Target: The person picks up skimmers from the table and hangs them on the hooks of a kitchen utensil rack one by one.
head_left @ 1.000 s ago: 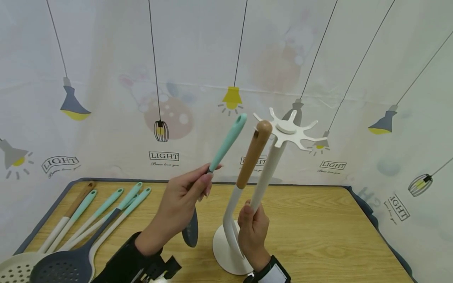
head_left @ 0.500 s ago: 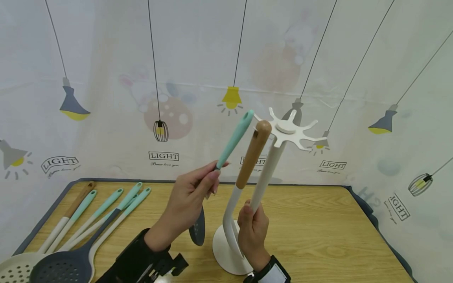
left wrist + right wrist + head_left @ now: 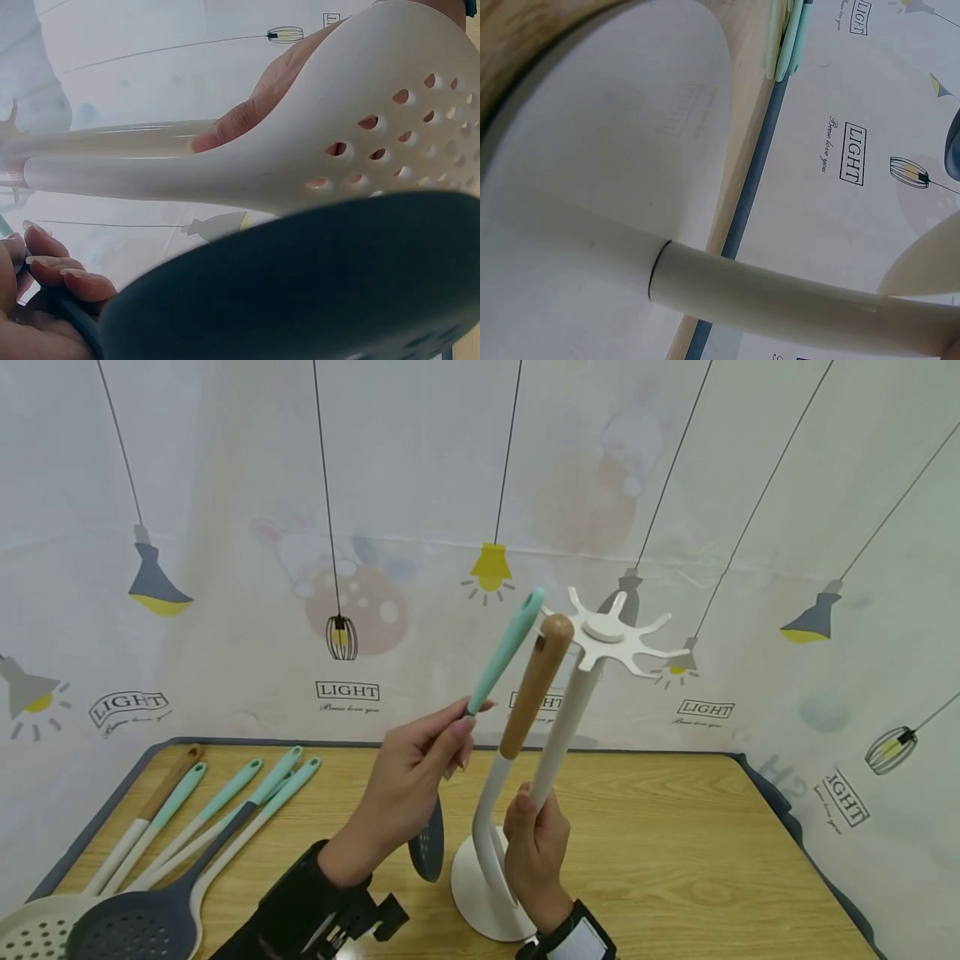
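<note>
In the head view my left hand [image 3: 408, 785] pinches a dark slotted utensil [image 3: 427, 843] by its neck, just below the mint handle [image 3: 506, 652]. The tip of that handle is beside the left arms of the white rack top [image 3: 606, 631]; touching or apart, I cannot tell. My right hand [image 3: 536, 856] grips the white pole [image 3: 564, 727] of the stand. A white utensil with a brown wooden handle [image 3: 536, 689] hangs at the rack's left side. The left wrist view shows its perforated white head [image 3: 360, 97] behind the dark head [image 3: 300, 277].
Several utensils with mint or brown handles [image 3: 281, 772] lie at the left of the wooden table [image 3: 690, 843], among them a dark skimmer [image 3: 131, 927] and a white one [image 3: 37, 922]. The stand's round white base [image 3: 480, 918] is at the middle front. A printed curtain hangs behind.
My left hand has moved right and slightly up with the dark utensil, bringing its mint handle closer to the rack top. My right hand and the stand have hardly moved.
</note>
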`<state>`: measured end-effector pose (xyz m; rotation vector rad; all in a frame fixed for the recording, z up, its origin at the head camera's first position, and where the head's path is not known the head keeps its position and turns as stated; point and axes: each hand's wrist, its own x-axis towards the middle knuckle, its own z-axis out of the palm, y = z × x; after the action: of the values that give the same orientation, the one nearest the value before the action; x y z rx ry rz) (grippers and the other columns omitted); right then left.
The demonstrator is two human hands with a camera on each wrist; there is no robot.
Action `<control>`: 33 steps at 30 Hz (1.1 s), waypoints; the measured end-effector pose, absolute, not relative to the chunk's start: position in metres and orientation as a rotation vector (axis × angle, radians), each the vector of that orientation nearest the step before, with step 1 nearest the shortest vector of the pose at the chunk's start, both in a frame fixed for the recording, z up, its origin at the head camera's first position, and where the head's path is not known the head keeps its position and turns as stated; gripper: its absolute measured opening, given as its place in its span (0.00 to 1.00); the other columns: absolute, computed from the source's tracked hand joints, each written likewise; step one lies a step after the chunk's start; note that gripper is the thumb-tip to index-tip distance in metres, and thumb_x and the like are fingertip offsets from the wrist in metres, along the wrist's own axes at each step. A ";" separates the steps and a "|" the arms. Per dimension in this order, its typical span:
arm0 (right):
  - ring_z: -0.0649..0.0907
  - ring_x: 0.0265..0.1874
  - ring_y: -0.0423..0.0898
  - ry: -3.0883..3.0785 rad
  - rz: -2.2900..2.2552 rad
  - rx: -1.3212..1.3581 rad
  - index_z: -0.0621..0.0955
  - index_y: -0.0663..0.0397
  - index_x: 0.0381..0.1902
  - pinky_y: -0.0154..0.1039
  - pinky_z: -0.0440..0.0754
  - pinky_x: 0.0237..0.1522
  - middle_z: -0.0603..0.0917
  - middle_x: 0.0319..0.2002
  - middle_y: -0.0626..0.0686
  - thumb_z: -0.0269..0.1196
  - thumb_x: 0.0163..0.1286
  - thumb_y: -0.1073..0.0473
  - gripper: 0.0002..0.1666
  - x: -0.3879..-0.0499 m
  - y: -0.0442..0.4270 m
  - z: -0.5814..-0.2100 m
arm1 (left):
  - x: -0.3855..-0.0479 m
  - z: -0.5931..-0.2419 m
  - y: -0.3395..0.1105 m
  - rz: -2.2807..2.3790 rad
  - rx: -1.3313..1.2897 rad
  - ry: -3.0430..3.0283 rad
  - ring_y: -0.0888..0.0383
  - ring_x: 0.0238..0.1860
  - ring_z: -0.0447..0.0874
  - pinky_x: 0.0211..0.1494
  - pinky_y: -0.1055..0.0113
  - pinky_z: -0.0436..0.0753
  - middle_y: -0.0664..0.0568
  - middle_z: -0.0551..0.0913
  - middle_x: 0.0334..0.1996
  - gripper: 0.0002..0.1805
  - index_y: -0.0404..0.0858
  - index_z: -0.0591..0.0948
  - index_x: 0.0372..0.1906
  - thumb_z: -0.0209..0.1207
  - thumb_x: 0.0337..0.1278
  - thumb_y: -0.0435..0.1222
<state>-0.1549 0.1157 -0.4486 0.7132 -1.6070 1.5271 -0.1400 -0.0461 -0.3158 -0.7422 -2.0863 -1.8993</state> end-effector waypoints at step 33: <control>0.66 0.11 0.37 -1.643 1.501 0.666 0.71 0.71 0.33 0.23 0.64 0.13 0.65 0.15 0.54 0.48 0.82 0.65 0.16 -0.154 0.115 -0.447 | -0.143 -0.316 -0.042 -2.000 -0.825 -2.096 0.63 0.25 0.64 0.26 0.71 0.64 0.50 0.71 0.26 0.19 0.33 0.80 0.62 0.47 0.80 0.38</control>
<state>-0.1536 0.1149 -0.4468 0.6656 -1.6426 1.5010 -0.1431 -0.0425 -0.3160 -0.8247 -2.0958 -1.9998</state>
